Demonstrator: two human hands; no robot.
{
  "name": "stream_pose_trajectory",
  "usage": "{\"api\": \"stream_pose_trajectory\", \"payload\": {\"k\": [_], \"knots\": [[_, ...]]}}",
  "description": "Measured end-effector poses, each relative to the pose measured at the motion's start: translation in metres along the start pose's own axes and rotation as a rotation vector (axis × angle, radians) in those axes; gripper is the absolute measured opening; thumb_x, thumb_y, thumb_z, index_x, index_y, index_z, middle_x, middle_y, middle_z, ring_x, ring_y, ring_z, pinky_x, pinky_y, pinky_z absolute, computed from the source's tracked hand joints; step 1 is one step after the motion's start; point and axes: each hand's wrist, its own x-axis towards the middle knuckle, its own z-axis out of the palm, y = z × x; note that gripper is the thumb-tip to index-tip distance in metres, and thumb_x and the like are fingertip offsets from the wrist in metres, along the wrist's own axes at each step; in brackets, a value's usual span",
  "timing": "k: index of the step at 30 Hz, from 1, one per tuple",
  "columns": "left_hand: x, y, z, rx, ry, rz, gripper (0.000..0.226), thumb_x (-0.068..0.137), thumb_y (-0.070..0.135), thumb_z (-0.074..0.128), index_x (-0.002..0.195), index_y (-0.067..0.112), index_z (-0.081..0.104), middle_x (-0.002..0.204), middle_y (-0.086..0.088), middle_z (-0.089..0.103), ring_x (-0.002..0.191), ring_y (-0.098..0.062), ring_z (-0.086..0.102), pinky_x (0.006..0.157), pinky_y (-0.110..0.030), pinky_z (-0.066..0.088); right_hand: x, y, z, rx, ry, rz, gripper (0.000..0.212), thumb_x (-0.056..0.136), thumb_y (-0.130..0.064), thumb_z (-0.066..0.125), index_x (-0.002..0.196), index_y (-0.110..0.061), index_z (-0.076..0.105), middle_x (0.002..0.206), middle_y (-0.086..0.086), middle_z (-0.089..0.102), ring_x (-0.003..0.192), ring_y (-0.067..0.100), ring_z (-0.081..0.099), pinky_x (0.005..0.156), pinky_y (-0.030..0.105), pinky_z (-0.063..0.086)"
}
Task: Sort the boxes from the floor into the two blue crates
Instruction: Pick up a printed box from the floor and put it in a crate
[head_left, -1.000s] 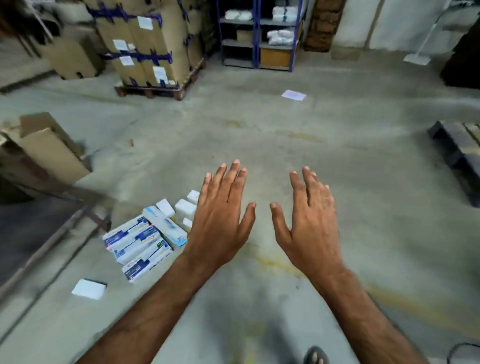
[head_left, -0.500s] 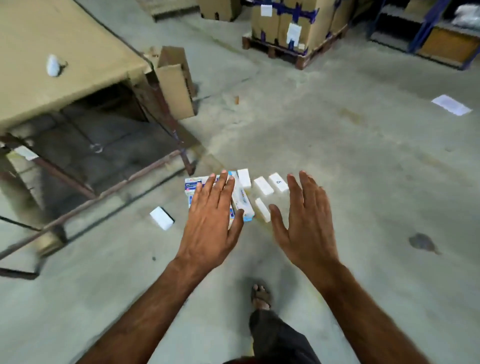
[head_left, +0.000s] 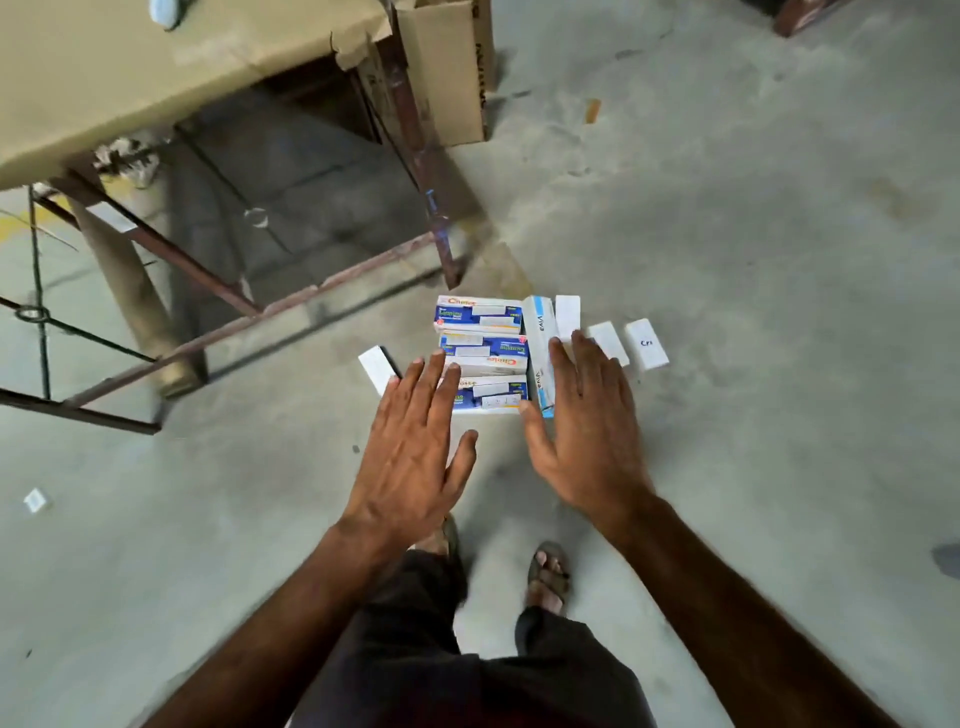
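Table (head_left: 130, 78) upper left, carries none of the boxes. Left hand (head_left: 410, 452) flat-fingered, empty, over the near edge of three stacked-flat blue-white boxes (head_left: 480, 358) on the floor (head_left: 779, 260); long axes run left-right. Right hand (head_left: 587, 431) spread, empty, beside the Viva box (head_left: 537, 348), axis pointing away. Crates not visible.
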Motion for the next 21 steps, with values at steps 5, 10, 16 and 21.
{"api": "stream_pose_trajectory", "payload": {"k": [5,10,16,21], "knots": [[0.038,-0.056,0.028,-0.037,-0.107,-0.07,0.075,0.095,0.029,0.067,0.156,0.001,0.034,0.166,-0.019,0.025,0.153,-0.037,0.027,0.125,-0.05,0.022,0.047,0.003,0.053,-0.094,-0.168,0.015,0.074,0.103,-0.049,0.04,0.162,-0.008,0.021,0.168,0.018,0.016,0.154,0.034,0.019,0.124,0.048,0.014],[0.083,-0.118,0.061,-0.1,-0.223,-0.087,0.081,0.09,0.024,0.073,0.156,0.0,0.033,0.165,-0.023,0.023,0.152,-0.04,0.027,0.125,-0.045,0.023,0.085,-0.001,0.108,-0.123,-0.233,0.088,0.074,0.104,-0.05,0.035,0.162,-0.007,0.019,0.168,0.02,0.016,0.155,0.034,0.017,0.126,0.045,0.011],[0.134,-0.189,0.146,-0.162,-0.351,-0.104,0.084,0.091,0.028,0.071,0.16,0.008,0.027,0.17,-0.017,0.013,0.154,-0.035,0.023,0.124,-0.044,0.026,0.127,0.011,0.218,-0.082,-0.23,0.163,0.071,0.098,-0.04,0.057,0.155,-0.002,0.036,0.159,0.026,0.034,0.146,0.042,0.034,0.121,0.05,0.027],[0.175,-0.238,0.262,-0.196,-0.467,-0.2,0.086,0.093,0.033,0.066,0.162,0.011,0.02,0.171,-0.015,0.005,0.154,-0.034,0.018,0.123,-0.043,0.025,0.151,0.047,0.341,-0.023,-0.286,0.303,0.076,0.098,-0.042,0.056,0.157,-0.002,0.031,0.159,0.026,0.033,0.148,0.04,0.03,0.121,0.051,0.029]]}}
